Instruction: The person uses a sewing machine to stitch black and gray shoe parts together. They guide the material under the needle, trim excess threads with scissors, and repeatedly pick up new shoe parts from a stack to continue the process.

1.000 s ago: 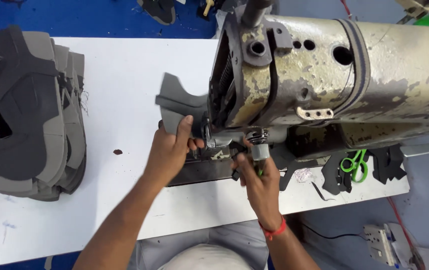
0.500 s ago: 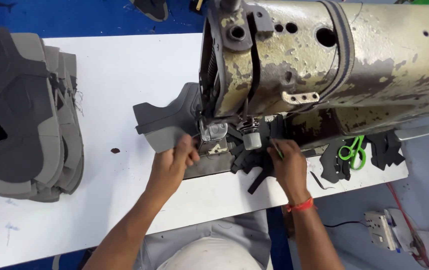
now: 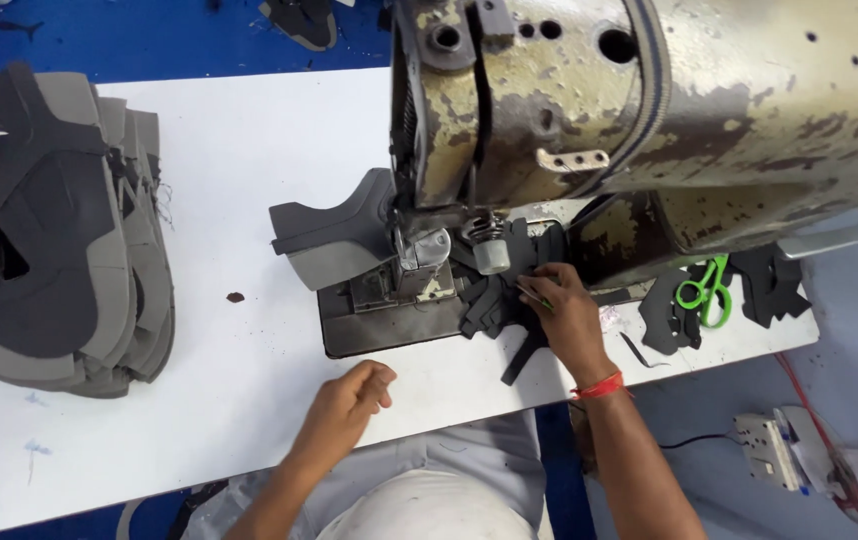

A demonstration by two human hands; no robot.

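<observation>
A grey and dark shoe-upper piece (image 3: 334, 240) lies under the needle area of a worn cream sewing machine (image 3: 669, 110), sticking out to the left. My right hand (image 3: 567, 318), with a red band at the wrist, rests on a pile of black fabric strips (image 3: 494, 305) by the machine's base plate (image 3: 379, 320). Its fingertips pinch one strip, and a thin green thing shows there. My left hand (image 3: 349, 400) lies on the white table (image 3: 249, 140) near the front edge, fingers curled, holding nothing, apart from the grey piece.
A tall stack of grey shoe uppers (image 3: 59, 230) sits at the table's left end. Green-handled scissors (image 3: 704, 285) and more black cut pieces (image 3: 774, 285) lie under the machine arm on the right. A small dark spot (image 3: 236, 297) marks the table. A power box (image 3: 784, 450) lies on the floor.
My left hand has let go of the grey piece and drawn back toward the table's front edge. My right hand stayed at the black strips. The view shifted closer and to the right.
</observation>
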